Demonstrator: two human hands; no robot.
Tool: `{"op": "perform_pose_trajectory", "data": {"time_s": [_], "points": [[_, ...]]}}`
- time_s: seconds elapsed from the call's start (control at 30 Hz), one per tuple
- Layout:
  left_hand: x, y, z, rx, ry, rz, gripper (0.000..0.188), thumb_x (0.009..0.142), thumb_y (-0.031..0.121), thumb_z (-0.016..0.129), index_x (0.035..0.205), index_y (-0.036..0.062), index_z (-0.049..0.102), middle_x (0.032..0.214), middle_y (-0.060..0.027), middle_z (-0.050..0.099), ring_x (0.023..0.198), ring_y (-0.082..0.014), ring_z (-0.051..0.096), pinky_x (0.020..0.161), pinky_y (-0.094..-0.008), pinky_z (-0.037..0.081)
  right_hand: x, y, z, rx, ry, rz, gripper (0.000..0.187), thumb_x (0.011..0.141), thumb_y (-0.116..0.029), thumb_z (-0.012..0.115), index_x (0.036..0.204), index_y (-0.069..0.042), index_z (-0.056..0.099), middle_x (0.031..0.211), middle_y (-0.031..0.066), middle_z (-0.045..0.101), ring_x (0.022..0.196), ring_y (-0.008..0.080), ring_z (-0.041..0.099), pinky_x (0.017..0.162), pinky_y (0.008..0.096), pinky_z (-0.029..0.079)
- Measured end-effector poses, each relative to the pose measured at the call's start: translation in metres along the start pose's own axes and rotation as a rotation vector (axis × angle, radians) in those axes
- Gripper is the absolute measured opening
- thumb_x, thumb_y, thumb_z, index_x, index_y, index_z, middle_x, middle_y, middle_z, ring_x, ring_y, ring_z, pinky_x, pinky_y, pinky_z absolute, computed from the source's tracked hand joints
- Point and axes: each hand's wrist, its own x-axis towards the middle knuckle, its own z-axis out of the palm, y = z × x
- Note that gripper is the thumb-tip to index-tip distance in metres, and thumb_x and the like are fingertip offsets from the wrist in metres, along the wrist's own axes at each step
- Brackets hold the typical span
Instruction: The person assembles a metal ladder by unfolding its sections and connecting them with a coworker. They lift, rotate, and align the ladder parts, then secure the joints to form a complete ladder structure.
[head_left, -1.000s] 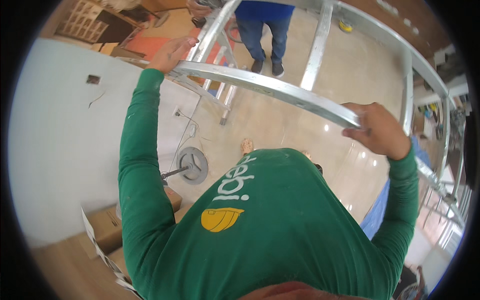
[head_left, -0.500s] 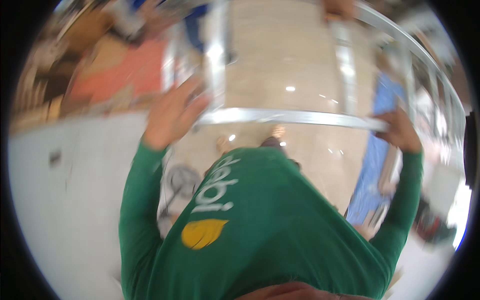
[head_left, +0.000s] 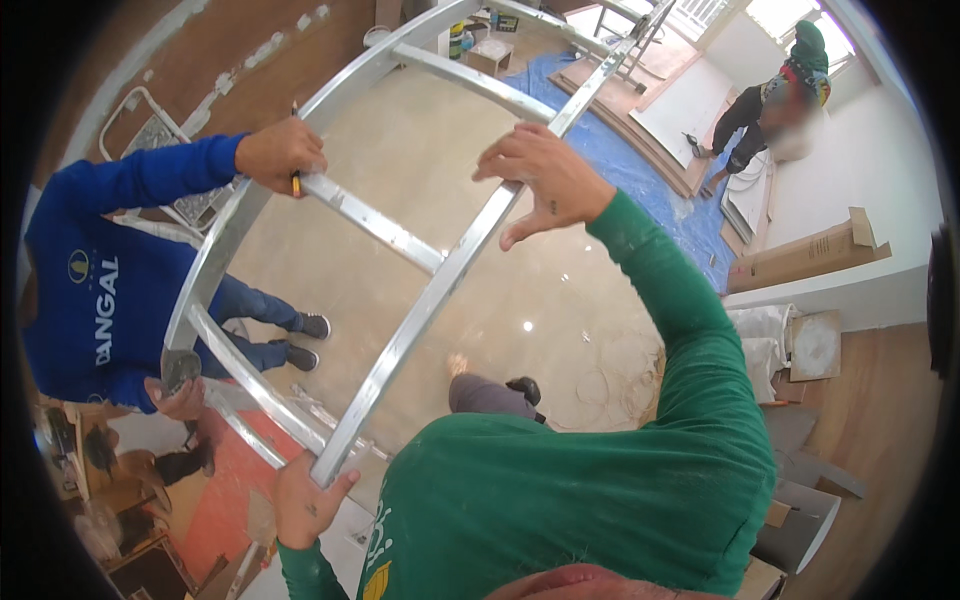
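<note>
A ladder-shaped frame of silver metal channel [head_left: 405, 325] slants across the view above the floor, its rails joined by crosspieces. My left hand [head_left: 308, 505] grips the near lower end of the closer rail, thumb out to the side and fingertips partly hidden by the metal. Farther up that rail, my right hand [head_left: 550, 180] curls its fingers over the channel, with the thumb apart on the near side. Opposite me, a co-worker in a blue top holds the frame too: one hand [head_left: 282, 158], also with a thin yellow-and-black tool, is at a crosspiece, the other [head_left: 178, 398] at the lower corner.
A step stool [head_left: 155, 140] stands behind the co-worker. Blue sheeting [head_left: 610, 150] with stacked boards lies at the far right, where another person [head_left: 765, 110] is. A long cardboard box [head_left: 805, 255] rests along the right wall. Tools and a red sheet [head_left: 232, 490] lie lower left.
The view has swung round, and the frame now slants instead of lying crosswise before me. My left hand, earlier open beside the frame's corner, is now on the rail end. The blue-topped co-worker shows fully.
</note>
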Motion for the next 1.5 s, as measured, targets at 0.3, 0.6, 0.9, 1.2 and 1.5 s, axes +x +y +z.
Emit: {"op": "perform_pose_trajectory", "data": {"time_s": [0.3,0.6,0.9,1.2,1.5], "points": [[0.028,0.008,-0.019,0.000,-0.165,-0.029,0.058,0.086,0.053,0.078,0.107,-0.0011,0.073,0.096,-0.0234,0.072,0.088,-0.0368,0.070,0.079,-0.0453,0.054,-0.003,0.048,0.072,-0.040,0.619,0.044,0.029,0.090,-0.020,0.062,0.064,-0.009,0.058,0.061,0.0099,0.052,0.061,0.0314,0.051,0.062,0.0445,0.040],[0.039,0.064,-0.051,-0.105,-0.198,-0.281,0.057,0.081,0.055,0.081,0.104,0.0030,0.076,0.087,-0.0170,0.073,0.082,-0.0371,0.071,0.077,-0.0449,0.055,0.009,0.053,0.051,0.045,0.492,0.216,0.063,0.105,-0.045,0.042,0.063,-0.002,0.060,0.060,0.0132,0.055,0.058,0.0317,0.055,0.062,0.0413,0.043],[0.062,0.022,-0.021,0.087,-0.211,-0.236,0.061,0.078,0.059,0.082,0.092,0.0002,0.074,0.082,-0.0202,0.070,0.076,-0.0380,0.068,0.070,-0.0458,0.052,0.005,0.096,0.092,-0.019,0.535,0.067,0.043,0.099,-0.032,0.049,0.067,-0.005,0.060,0.070,0.0133,0.059,0.066,0.0306,0.057,0.061,0.0419,0.041],[0.058,0.021,-0.010,-0.385,-0.077,-0.079,0.049,0.096,0.042,0.070,0.105,-0.0056,0.069,0.083,-0.0231,0.067,0.079,-0.0339,0.068,0.074,-0.0406,0.051,-0.006,0.061,0.072,-0.080,0.505,0.382,0.030,0.094,-0.028,0.054,0.072,-0.009,0.062,0.072,0.0075,0.056,0.078,0.0306,0.057,0.097,0.0465,0.041],[0.078,-0.065,-0.006,-0.971,-0.016,-0.172,0.070,0.107,0.052,0.050,0.154,0.0015,0.038,0.113,-0.0092,0.067,0.104,-0.0180,0.065,0.092,-0.0314,0.050,-0.013,0.029,0.092,-0.105,0.920,0.696,0.040,0.093,-0.026,0.072,0.122,-0.001,0.063,0.126,0.0148,0.063,0.119,0.0324,0.057,0.110,0.0430,0.039]]}}
